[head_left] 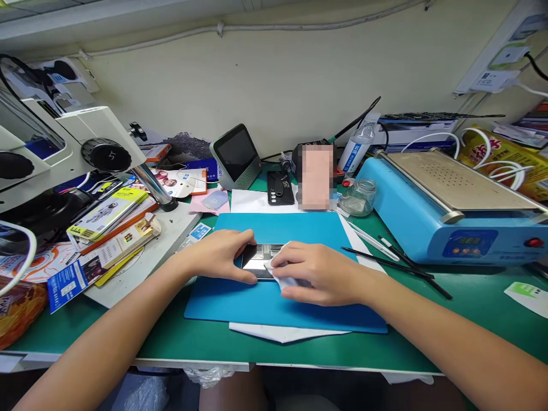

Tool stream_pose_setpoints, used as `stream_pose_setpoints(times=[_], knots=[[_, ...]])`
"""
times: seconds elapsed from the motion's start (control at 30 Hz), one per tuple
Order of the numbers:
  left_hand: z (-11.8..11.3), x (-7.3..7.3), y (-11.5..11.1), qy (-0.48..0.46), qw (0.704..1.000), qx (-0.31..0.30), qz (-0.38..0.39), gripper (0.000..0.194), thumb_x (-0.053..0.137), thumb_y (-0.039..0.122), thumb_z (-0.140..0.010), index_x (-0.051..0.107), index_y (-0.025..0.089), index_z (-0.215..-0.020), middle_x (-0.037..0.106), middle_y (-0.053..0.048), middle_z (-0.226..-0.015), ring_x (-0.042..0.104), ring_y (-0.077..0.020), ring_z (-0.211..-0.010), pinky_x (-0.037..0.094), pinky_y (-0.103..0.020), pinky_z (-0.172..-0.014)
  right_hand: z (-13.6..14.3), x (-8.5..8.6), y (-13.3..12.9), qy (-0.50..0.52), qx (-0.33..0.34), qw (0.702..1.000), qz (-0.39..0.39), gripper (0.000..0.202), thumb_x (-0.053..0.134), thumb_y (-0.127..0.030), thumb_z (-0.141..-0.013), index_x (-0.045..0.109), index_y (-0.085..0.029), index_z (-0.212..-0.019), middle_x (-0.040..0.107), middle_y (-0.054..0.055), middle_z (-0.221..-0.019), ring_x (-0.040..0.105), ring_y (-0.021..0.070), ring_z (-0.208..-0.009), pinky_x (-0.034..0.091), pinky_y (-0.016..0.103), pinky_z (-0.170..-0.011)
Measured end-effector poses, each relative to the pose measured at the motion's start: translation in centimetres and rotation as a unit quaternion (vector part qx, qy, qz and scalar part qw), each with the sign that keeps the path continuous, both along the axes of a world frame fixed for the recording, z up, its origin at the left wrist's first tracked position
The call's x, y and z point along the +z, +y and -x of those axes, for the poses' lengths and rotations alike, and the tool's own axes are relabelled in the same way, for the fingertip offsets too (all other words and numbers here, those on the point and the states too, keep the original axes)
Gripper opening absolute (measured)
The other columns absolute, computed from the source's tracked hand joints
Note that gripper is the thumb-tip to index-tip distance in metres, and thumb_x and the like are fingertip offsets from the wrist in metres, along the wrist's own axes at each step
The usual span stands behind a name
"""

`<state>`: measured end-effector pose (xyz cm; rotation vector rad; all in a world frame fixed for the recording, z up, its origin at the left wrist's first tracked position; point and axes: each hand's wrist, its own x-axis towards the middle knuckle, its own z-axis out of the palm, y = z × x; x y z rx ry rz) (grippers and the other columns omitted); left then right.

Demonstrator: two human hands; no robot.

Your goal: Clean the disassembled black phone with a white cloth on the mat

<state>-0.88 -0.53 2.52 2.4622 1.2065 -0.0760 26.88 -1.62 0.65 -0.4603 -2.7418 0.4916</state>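
Note:
A glossy, dark phone screen (256,264) with bright reflections lies lengthwise across a blue work mat (240,302). My left hand (225,257) grips its left end, the thumb on the near edge and the fingers at the far edge. In my right hand (314,271) is a crumpled white wipe (283,277), pressed against the screen's face. The right part of the screen is hidden under that hand and the wipe. A sheet of white paper (286,332) sticks out from under the mat's near edge.
On the right stands a blue heating machine (428,228), with tweezers (374,242) and black rods (402,262) nearby. Behind the mat are a black phone (280,188), a smart display (236,157), a glass jar (363,194) and a bottle (358,145). A microscope stand (149,177) and boxes (109,214) crowd the left.

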Motion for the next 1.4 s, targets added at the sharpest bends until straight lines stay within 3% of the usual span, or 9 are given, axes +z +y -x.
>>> stream_pose_setpoints(times=[0.17,0.3,0.47,0.63,0.8,0.9,1.13,1.3,1.4], knots=[[0.01,0.01,0.17,-0.008,1.0,0.003,0.015,0.064,0.069,0.072,-0.073,0.056,0.022,-0.111,0.062,-0.001,-0.088,0.06,-0.021,-0.078,0.038,-0.027,-0.063,-0.16,0.08,0.1,0.001,-0.045,0.999,-0.003,0.023,0.058,-0.033,-0.1,0.075,-0.017,-0.103,0.072,0.009,-0.11,0.064,0.021,-0.101,0.051,0.034,-0.084],[0.04,0.0,0.19,-0.015,1.0,0.007,0.018,0.064,0.07,0.071,-0.073,0.057,0.021,-0.11,0.062,-0.001,-0.088,0.061,-0.0209,-0.079,0.039,-0.027,-0.064,-0.13,0.1,0.05,-0.001,0.003,1.0,0.003,0.026,0.062,-0.037,-0.098,0.073,-0.017,-0.109,0.07,0.01,-0.121,0.062,0.0229,-0.111,0.051,0.035,-0.09],[0.0,0.07,0.11,-0.013,1.0,0.005,0.023,0.064,0.07,0.071,-0.073,0.056,0.021,-0.111,0.062,-0.001,-0.088,0.06,-0.0209,-0.078,0.038,-0.027,-0.064,-0.1,-0.06,0.16,0.001,-0.043,0.999,-0.017,0.024,0.057,-0.034,-0.101,0.074,-0.017,-0.107,0.071,0.01,-0.114,0.063,0.0224,-0.105,0.052,0.035,-0.086],[0.04,-0.04,0.18,-0.014,1.0,0.006,0.021,0.065,0.07,0.071,-0.073,0.057,0.021,-0.111,0.062,-0.001,-0.088,0.06,-0.0213,-0.079,0.037,-0.028,-0.064,0.06,-0.25,0.13,0.0,0.016,1.0,-0.022,0.029,0.06,-0.037,-0.099,0.07,-0.017,-0.117,0.07,0.011,-0.122,0.061,0.0234,-0.111,0.052,0.035,-0.089],[0.11,-0.03,0.22,-0.014,1.0,0.007,0.027,0.066,0.07,0.072,-0.073,0.056,0.021,-0.112,0.062,-0.001,-0.087,0.059,-0.0207,-0.078,0.038,-0.028,-0.064,-0.32,-0.19,0.44,0.01,-0.046,0.998,-0.029,0.025,0.056,-0.033,-0.101,0.072,-0.017,-0.113,0.072,0.01,-0.114,0.064,0.0218,-0.103,0.052,0.034,-0.085],[0.11,-0.02,0.22,-0.014,1.0,0.006,0.025,0.067,0.069,0.073,-0.073,0.056,0.021,-0.112,0.062,-0.001,-0.087,0.059,-0.0207,-0.078,0.038,-0.028,-0.064,-0.18,-0.06,0.19,0.005,-0.007,1.0,-0.021,0.026,0.059,-0.037,-0.1,0.072,-0.018,-0.111,0.072,0.01,-0.114,0.063,0.0216,-0.103,0.051,0.034,-0.084],[0.2,-0.23,0.34,-0.016,0.999,0.005,0.028,0.067,0.069,0.074,-0.073,0.057,0.021,-0.113,0.061,-0.001,-0.087,0.06,-0.0208,-0.078,0.038,-0.028,-0.064,-0.06,-0.37,0.11,0.012,-0.046,0.997,-0.061,0.036,0.056,-0.035,-0.101,0.064,-0.016,-0.131,0.072,0.012,-0.111,0.065,0.0226,-0.099,0.053,0.034,-0.08],[0.17,-0.22,0.33,-0.024,0.999,0.005,0.029,0.065,0.071,0.07,-0.073,0.057,0.021,-0.113,0.06,0.0,-0.086,0.059,-0.0201,-0.078,0.039,-0.028,-0.064,0.13,-0.29,-0.06,-0.005,0.007,0.999,-0.037,0.047,0.058,-0.038,-0.1,0.056,-0.017,-0.141,0.071,0.012,-0.119,0.064,0.0235,-0.108,0.052,0.034,-0.086],[0.14,-0.09,0.3,-0.023,0.999,0.007,0.033,0.063,0.071,0.069,-0.074,0.057,0.021,-0.112,0.061,0.0,-0.087,0.059,-0.02,-0.078,0.039,-0.028,-0.064,-0.18,-0.15,0.14,-0.001,-0.048,0.998,-0.041,0.046,0.057,-0.039,-0.101,0.058,-0.016,-0.139,0.072,0.013,-0.116,0.066,0.0233,-0.101,0.053,0.033,-0.079]])
